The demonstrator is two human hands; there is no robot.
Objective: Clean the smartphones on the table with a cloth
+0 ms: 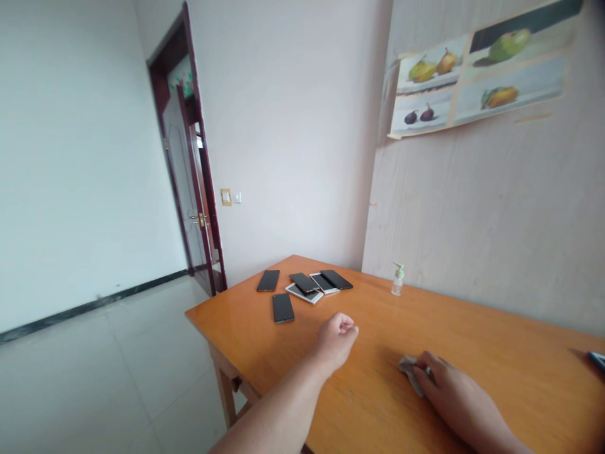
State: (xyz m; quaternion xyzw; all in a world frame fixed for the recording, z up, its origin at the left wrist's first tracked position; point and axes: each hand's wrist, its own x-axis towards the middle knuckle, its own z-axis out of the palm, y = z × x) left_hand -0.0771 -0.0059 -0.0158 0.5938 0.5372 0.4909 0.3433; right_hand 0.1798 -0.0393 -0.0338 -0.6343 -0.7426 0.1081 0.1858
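Note:
My left hand (336, 340) is curled into a loose fist above the orange-brown wooden table (378, 340), and nothing shows between its fingers. To the right, my right hand (449, 388) pinches a crumpled greyish cloth (412, 373) against the tabletop. Beyond my left hand lies a group of several phones. A dark phone (283, 308) is the closest of them, and another dark phone (268, 280) lies behind it. Beside these, a black phone (304, 282) overlaps a white-framed phone (302, 294), while a further black phone (337, 279) partly covers a second white-framed phone (326, 285).
A small clear pump bottle (397, 280) with a pale green top stands near the wall. At the right edge, part of a dark device (598, 360) shows. The table's left corner borders a tiled floor (118, 372); a door (184, 170) stands farther back.

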